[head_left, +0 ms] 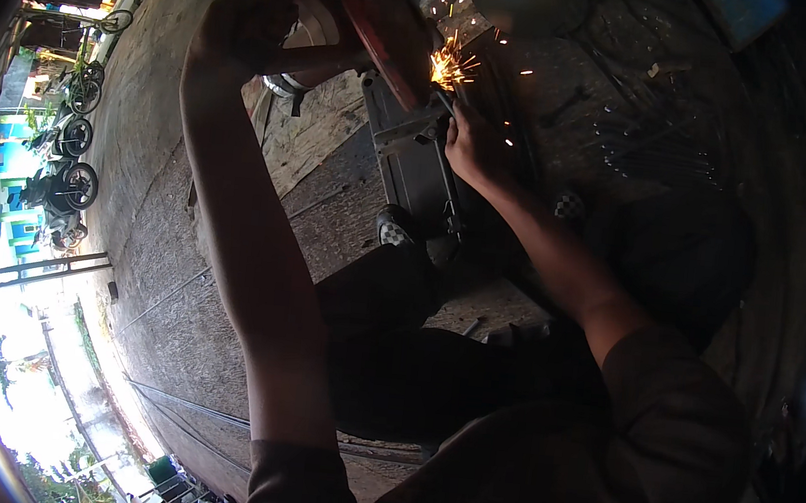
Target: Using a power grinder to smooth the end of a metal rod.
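Observation:
A cut-off saw with a reddish blade guard (374, 26) stands in front of me on a grey metal base (413, 170). My left hand (260, 24), dim in shadow, is closed around the saw's pale looped handle (316, 22). My right hand (476, 147) grips a thin metal rod (444, 98) low on the guard's right side. Bright orange sparks (450, 65) burst just beyond those fingers, where the rod meets the saw. The blade itself is hidden by the guard and the glare.
Several thin metal rods (660, 152) lie on the dark floor to the right. Long bars (189, 404) stretch over the concrete at lower left. My checkered shoe (393, 231) rests against the saw base. Parked motorcycles (74, 137) line the bright far left.

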The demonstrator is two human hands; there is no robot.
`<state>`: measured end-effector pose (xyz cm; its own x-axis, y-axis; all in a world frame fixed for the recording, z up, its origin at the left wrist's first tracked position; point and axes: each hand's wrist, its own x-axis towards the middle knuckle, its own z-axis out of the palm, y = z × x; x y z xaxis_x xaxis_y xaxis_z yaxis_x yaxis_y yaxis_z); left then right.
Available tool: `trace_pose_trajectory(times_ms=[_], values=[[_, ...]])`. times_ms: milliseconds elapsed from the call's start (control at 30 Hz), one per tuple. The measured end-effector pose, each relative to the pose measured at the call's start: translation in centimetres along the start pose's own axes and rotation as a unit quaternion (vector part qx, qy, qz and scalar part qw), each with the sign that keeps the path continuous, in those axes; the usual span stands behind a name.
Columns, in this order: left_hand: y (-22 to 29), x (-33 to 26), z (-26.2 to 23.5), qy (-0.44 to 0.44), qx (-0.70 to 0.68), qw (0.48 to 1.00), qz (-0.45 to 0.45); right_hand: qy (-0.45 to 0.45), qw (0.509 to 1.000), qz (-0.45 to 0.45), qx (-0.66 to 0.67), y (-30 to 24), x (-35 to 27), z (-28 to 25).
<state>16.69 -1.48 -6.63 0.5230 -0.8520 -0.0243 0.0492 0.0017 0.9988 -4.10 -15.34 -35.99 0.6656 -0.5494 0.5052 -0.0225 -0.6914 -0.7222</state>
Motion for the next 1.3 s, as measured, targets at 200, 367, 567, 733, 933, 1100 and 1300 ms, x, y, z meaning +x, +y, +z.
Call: trace_pose_trajectory(times_ms=[200, 367, 567, 733, 933, 1100, 1300], values=[[-3.4, 0.6, -4.0, -0.076, 0.164, 0.954, 0.239, 0.009, 1.000, -0.005, 0.007, -0.6, -0.1, 0.0], [-1.5, 1.6, -5.6, -0.213, -0.043, 0.975, 0.042, 0.001, 1.000, -0.010, 0.012, -0.7, -0.1, -0.4], [-2.9, 1.0, -3.5, -0.166, 0.033, 0.971, 0.169, 0.034, 0.999, -0.034, 0.015, -0.3, -0.2, -0.2], [-1.0, 0.8, -2.4, -0.200, 0.039, 0.968, 0.145, 0.026, 0.999, -0.018, 0.035, -1.0, -0.1, -0.3], [-1.8, 0.2, -1.2, -0.129, 0.051, 0.980, 0.141, 0.022, 0.998, -0.028, 0.058, -0.3, 0.3, -0.7], [-1.0, 1.0, -4.2, -0.105, -0.031, 0.994, -0.022, -0.002, 0.995, -0.005, 0.100, 0.0, 0.7, -0.8], [-3.2, 0.7, -3.1, 0.098, 0.158, 0.972, 0.140, -0.086, 0.989, 0.053, 0.106, 0.0, 0.9, -0.6]])
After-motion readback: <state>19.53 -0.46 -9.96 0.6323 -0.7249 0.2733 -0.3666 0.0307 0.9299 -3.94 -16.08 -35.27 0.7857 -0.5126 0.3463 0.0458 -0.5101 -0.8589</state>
